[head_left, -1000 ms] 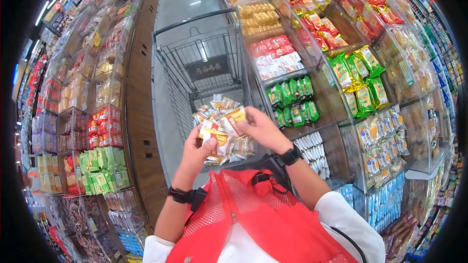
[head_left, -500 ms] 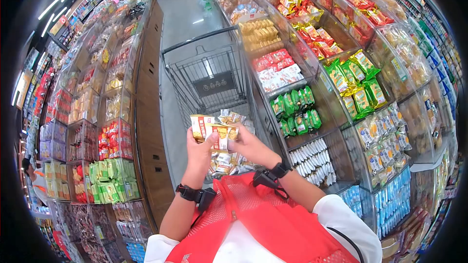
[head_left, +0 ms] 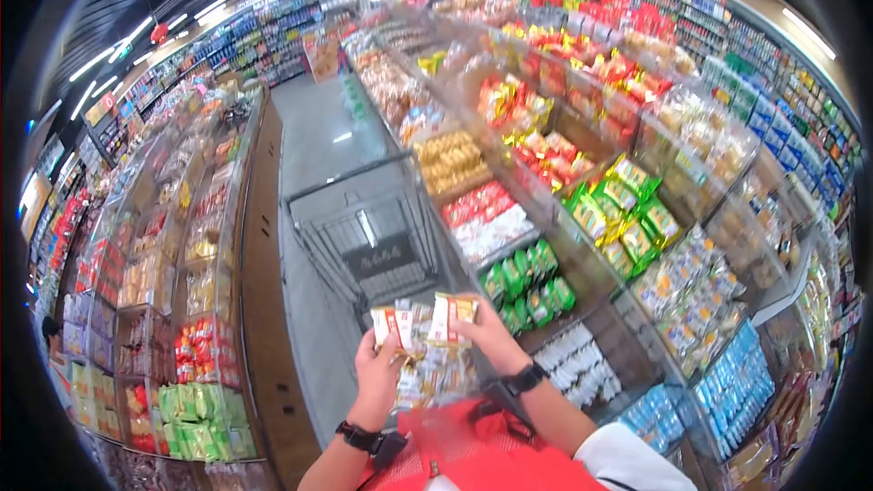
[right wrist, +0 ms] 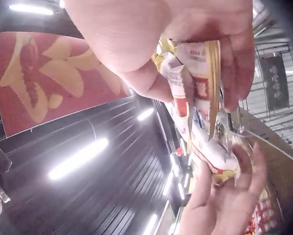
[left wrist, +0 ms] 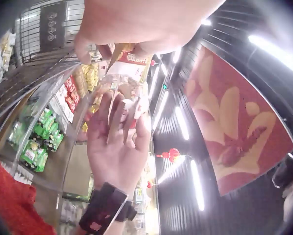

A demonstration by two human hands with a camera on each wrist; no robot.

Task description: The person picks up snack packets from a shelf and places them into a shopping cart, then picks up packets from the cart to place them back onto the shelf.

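Observation:
Over the shopping cart (head_left: 350,205), my left hand (head_left: 375,384) pinches a small white snack packet (head_left: 392,324) with a red band between thumb and fingers. Similar white packets (head_left: 452,316) with yellow ends are gripped by my right hand (head_left: 496,342), a short way to the right. The right wrist view shows at least two packets (right wrist: 205,73) pressed side by side between that thumb and the fingers. From there the left hand (right wrist: 224,205) appears below, fingers curled round its packet (right wrist: 212,152). A loose pile of snack packets (head_left: 436,382) lies in the cart below both hands.
Clear-walled bins line the right side, holding green packets (head_left: 529,286), white sticks (head_left: 579,368) and blue packets (head_left: 737,391). On the left stands another bin row with light green packets (head_left: 200,414) above a wooden base (head_left: 264,336). Grey floor (head_left: 309,127) runs ahead.
The head view has tilted up, showing more of the store. The packets that overlapped between my hands are now held apart, some in each hand. The cart stands in about the same place.

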